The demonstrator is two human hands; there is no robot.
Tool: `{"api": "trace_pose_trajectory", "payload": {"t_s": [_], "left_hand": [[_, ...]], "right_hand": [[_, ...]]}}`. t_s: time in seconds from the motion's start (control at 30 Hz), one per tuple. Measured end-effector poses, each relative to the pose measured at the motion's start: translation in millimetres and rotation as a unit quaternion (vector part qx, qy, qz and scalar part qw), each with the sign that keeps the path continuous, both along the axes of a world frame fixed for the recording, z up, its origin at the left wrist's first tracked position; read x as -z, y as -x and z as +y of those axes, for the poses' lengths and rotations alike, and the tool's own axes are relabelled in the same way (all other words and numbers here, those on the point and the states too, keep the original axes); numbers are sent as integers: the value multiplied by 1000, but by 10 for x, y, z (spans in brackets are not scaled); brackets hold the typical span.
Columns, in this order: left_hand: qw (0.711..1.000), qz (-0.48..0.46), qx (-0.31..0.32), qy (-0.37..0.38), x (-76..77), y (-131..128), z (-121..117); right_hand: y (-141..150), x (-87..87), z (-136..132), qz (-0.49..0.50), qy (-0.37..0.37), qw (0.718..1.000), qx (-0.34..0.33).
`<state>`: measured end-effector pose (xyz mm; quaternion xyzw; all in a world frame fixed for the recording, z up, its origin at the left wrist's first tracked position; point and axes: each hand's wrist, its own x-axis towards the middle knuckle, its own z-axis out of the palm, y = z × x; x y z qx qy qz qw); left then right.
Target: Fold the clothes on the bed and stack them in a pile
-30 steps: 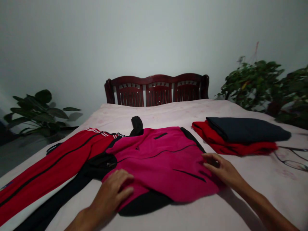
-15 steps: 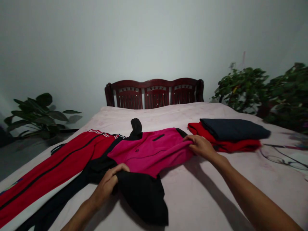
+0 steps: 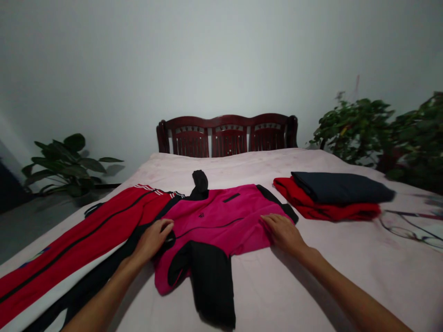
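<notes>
A magenta fleece jacket [image 3: 221,221] with black panels lies spread on the pink bed sheet [image 3: 332,272], its black hood [image 3: 200,183] at the far side. A black sleeve [image 3: 211,281] lies folded across its near edge, reaching toward me. My left hand [image 3: 153,238] rests on the jacket's left side, by the black trim. My right hand [image 3: 284,233] lies flat on the magenta fabric at the right. Neither hand visibly grips cloth. Red track pants [image 3: 83,235] with white stripes lie against the jacket's left side.
A folded dark navy garment [image 3: 341,187] sits on folded red cloth [image 3: 321,207] to the right. A dark red wooden headboard [image 3: 226,136] stands against the wall, with leafy potted plants [image 3: 356,131] on the right and another plant [image 3: 69,166] on the left.
The jacket's lifted lower part has come down flat, with the black sleeve now lying toward me. My right hand has moved nearer, and both hands have let go and lie on the fabric.
</notes>
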<state>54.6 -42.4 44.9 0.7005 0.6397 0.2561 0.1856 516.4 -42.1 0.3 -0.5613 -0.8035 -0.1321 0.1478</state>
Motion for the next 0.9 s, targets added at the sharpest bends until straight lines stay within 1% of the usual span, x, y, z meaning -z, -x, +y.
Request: {"api": "trace_pose_trajectory", "payload": {"t_s": [0.03,0.07,0.1,0.13,0.17,0.23,0.3,0.33,0.4,0.47,0.5,0.57,0.63,0.67,0.73,0.77,0.8,0.83,0.87,0.9], "left_hand": [[995,70,-55,-34,28,21,131],[985,134,-100,-51,70,31,245],[973,183,-128,-51,121,33,336],[965,215,-142,-37,176,30,401],[962,233,-144,-21,229,25,443],[962,240,-126,-3,300,30,473],[965,238,-113,-9,298,82,471],[964,238,-113,-16,270,128,471],[963,241,-119,-32,187,248,486],[957,258,-128,-46,121,372,512],[953,269,-130,-50,109,420,520],[947,290,-125,-47,139,466,509],[944,303,-122,-40,211,434,450],[942,307,-124,-46,246,393,400],[946,288,-121,-90,282,283,262],[954,255,-103,-117,277,225,175],[967,203,-69,-134,258,170,74],[981,136,-26,-133,230,122,-37],[992,61,23,-108,198,83,-157],[995,-9,73,-62,171,52,-283]], "right_hand": [[34,-33,58,1,1,1000,-7],[74,-60,121,-1,-2,1000,-6],[115,-79,187,-6,-8,1000,2],[150,-93,248,-15,-9,1000,12],[176,-105,301,-25,-5,1000,18],[190,-137,358,-38,13,999,25],[148,-201,317,-38,21,999,24],[106,-239,252,-32,14,999,22],[-12,-301,39,-12,-17,1000,20],[-162,-295,-253,3,-39,999,10],[-240,-260,-407,5,-36,999,1],[-383,-148,-688,7,-13,1000,-22],[-471,-52,-897,19,-1,999,-28],[-482,-34,-974,34,-3,999,-23],[-418,-75,-1096,80,-7,997,-11],[-338,-123,-1153,107,7,994,-12],[-227,-178,-1213,134,34,990,-20],[-89,-226,-1277,155,73,985,-35],[72,-258,-1342,167,120,977,-57],[248,-266,-1404,169,164,968,-83]]}}
